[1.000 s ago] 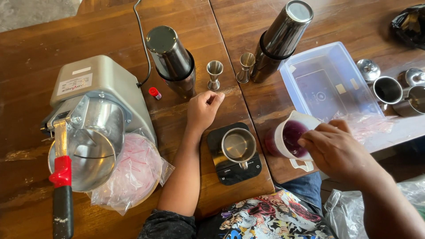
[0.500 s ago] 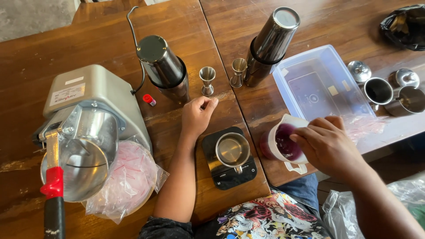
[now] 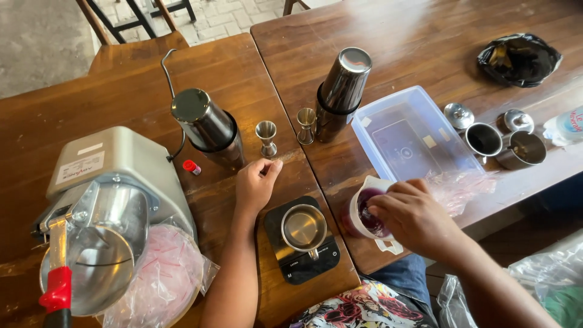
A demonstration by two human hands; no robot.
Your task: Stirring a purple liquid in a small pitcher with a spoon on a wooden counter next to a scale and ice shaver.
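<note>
My right hand point(image 3: 419, 215), lower right of centre in the frame, is curled over the rim of a white plastic jug point(image 3: 367, 212) with dark purple liquid inside. The fingers close on its far edge and hide most of the grip, so I cannot tell how firmly I have it. The jug sits on the wooden table point(image 3: 388, 42), just right of the small black scale point(image 3: 302, 246), close enough that its spout faces the steel cup point(image 3: 303, 228) standing on the scale's platform.

My left hand point(image 3: 256, 182) lies at mid-frame in a loose fist, knuckles down on the wood and holding nothing. It rests just above the scale, bracing my arm near the cup.

Two small steel jiggers point(image 3: 266, 136) stand above that hand, between two tall steel shakers point(image 3: 206, 124). A clear plastic tub point(image 3: 419, 136) lies to the right of the jug. The grey ice shaver point(image 3: 109, 206) fills the lower left, a plastic bag point(image 3: 167, 279) spread under its bowl, likely to catch what falls.
</note>
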